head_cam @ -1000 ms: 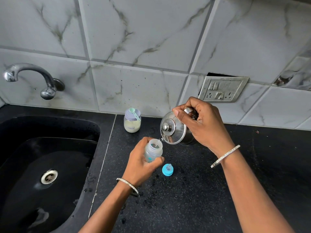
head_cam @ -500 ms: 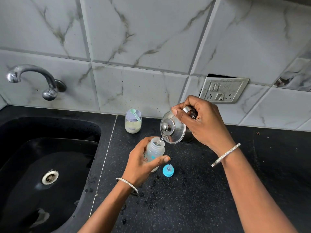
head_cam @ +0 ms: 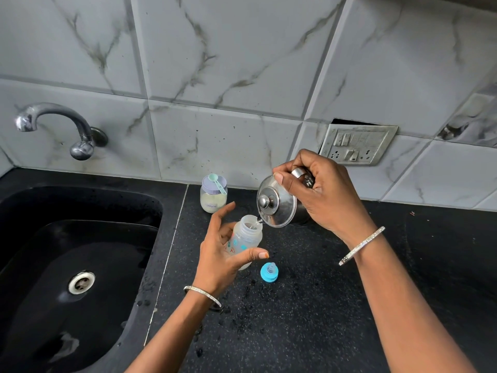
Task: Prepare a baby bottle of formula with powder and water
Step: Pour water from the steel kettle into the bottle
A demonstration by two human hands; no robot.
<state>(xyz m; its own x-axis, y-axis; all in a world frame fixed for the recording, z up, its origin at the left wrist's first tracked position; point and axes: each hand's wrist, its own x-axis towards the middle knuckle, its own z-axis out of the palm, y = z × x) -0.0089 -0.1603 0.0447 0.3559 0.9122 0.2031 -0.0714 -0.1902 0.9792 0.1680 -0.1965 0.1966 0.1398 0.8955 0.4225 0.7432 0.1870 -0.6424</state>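
Note:
My left hand (head_cam: pixel 219 254) holds a small clear baby bottle (head_cam: pixel 246 235) without its cap, tilted a little, above the black counter. My right hand (head_cam: pixel 320 195) grips the handle of a steel kettle (head_cam: pixel 277 204) with a knobbed lid, my thumb pressing on the lid's edge. The kettle is tipped to the left and a thin stream of water runs from its spout into the bottle's mouth. The bottle's blue teat cap (head_cam: pixel 269 271) lies on the counter just right of my left hand. A jar of formula powder (head_cam: pixel 213 196) with a lilac lid and a green scoop on top stands by the wall.
A black sink (head_cam: pixel 80 254) with a steel drain fills the left side, a chrome tap (head_cam: pixel 53 125) over it. Water drops speckle the black counter (head_cam: pixel 309 305). A switch and socket plate (head_cam: pixel 357 144) sits on the marble-tiled wall behind the kettle.
The kettle has tipped a bit further and the bottle has been lifted closer under its spout. My left fingers have loosened, with the forefinger now raised off the bottle.

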